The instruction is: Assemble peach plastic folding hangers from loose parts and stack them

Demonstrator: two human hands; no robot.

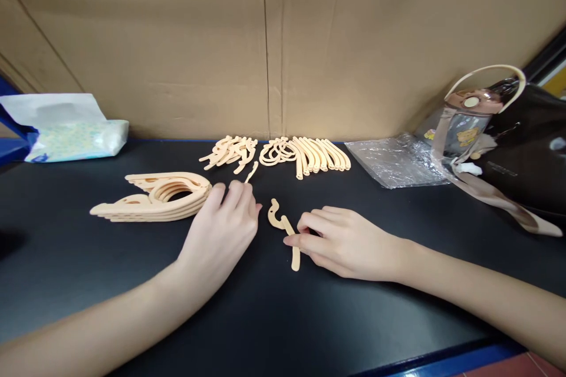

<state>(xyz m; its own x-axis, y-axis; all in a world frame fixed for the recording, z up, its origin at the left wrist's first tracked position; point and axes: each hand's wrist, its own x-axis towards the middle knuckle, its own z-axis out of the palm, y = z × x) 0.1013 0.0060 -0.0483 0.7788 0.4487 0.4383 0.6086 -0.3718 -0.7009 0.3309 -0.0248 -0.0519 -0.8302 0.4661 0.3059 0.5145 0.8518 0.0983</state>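
Note:
My left hand (225,218) is closed on a thin beige plastic hanger piece (252,172), whose tip sticks up past the fingers. The rest of that piece is hidden by the hand. To the right, my right hand (340,241) pinches a beige hanger part with a curved hook end (289,235) low over the black table. A stack of beige folding hangers (163,206) lies just left of my left hand. Farther back are a pile of small hooked pieces (230,150), several loop-shaped pieces (276,153) and a row of long curved arms (321,156).
A tall cardboard sheet (198,59) stands behind the black table (247,318). A soft pack of tissues (77,135) sits at the far left. On the right are a clear plastic bag (393,159), a bottle with a handle and strap (469,118), and a dark bag (530,147).

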